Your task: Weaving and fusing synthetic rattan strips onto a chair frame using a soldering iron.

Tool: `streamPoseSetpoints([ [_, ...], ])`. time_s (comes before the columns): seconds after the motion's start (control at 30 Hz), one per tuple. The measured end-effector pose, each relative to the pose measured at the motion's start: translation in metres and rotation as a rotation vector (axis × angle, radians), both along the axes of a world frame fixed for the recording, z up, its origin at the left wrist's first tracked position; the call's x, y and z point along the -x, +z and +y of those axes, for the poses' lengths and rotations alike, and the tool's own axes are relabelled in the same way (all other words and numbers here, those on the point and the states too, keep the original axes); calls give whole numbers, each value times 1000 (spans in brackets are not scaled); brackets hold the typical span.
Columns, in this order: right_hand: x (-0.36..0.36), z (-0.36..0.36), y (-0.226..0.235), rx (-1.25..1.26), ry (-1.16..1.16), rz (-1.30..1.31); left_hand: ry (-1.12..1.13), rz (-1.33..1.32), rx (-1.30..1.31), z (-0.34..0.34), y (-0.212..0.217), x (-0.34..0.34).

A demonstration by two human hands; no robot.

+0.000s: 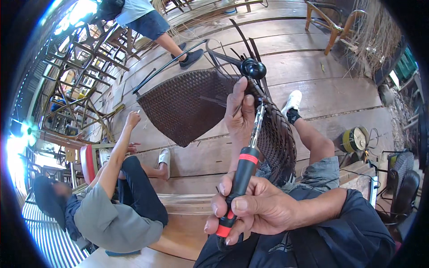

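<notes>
In front of me stands a dark brown woven chair (pixel 183 105), its plaited panel curving toward my lap, with a round glossy black knob (pixel 254 69) at the top of its frame. My left hand (pixel 240 109) grips the woven edge just below the knob, fingers closed on the strips. Between the fingers of my right hand (pixel 263 207) is a soldering iron (pixel 245 167) with a black and red handle. Its metal barrel slants up, and the tip meets or nearly meets the woven strips beside my left fingers. Loose strip ends stick out above the knob.
A co-worker (pixel 116 219) sits at my left, one arm raised near the panel. Another person (pixel 154 27) stands at the far side. Bare chair frames (pixel 89 58) are stacked at left. A round tin (pixel 355 139) and a hanging fibre bundle (pixel 375 35) are at right.
</notes>
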State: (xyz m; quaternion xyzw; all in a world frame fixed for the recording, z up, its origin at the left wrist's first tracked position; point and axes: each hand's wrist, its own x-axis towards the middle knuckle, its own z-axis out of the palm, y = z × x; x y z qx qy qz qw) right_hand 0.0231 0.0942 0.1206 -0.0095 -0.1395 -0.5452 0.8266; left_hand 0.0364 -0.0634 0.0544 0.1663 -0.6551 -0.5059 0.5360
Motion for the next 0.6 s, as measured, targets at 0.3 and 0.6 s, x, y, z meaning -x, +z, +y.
streamPoseSetpoints([
  [0.3,4,2,6,-37,-9,109,-51,3,-49,1,3,1],
  [0.6,4,1,5,-39,0,84,-80,4,-73,-1,4,2],
])
